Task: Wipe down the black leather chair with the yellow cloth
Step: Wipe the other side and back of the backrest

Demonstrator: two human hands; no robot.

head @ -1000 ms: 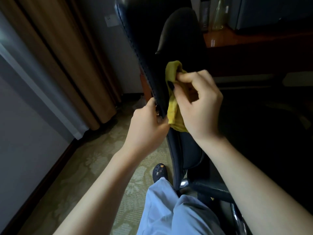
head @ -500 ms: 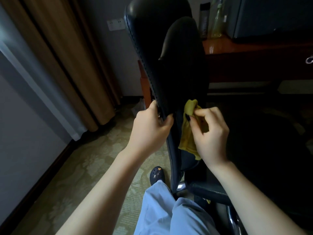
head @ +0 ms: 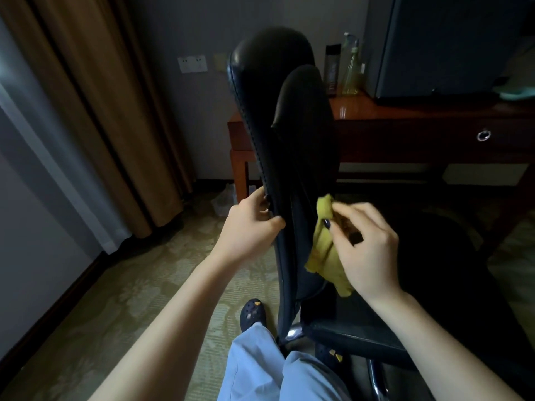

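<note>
The black leather chair (head: 292,134) stands side-on in front of me, its tall backrest upright in the middle of the view and its seat to the right in shadow. My left hand (head: 249,230) grips the stitched rear edge of the backrest about halfway down. My right hand (head: 367,250) holds the bunched yellow cloth (head: 324,250) and presses it against the lower front face of the backrest, just above the seat. Part of the cloth is hidden under my fingers.
A wooden desk (head: 405,111) stands behind the chair with bottles (head: 351,70) and a dark screen (head: 451,44) on it. Brown curtains (head: 95,117) hang at the left. Patterned carpet (head: 139,299) lies below, with my blue-trousered legs and dark shoe (head: 253,312) by the chair base.
My right hand has slid the cloth down the front of the backrest from its middle to near the seat. My left hand keeps its grip on the rear edge.
</note>
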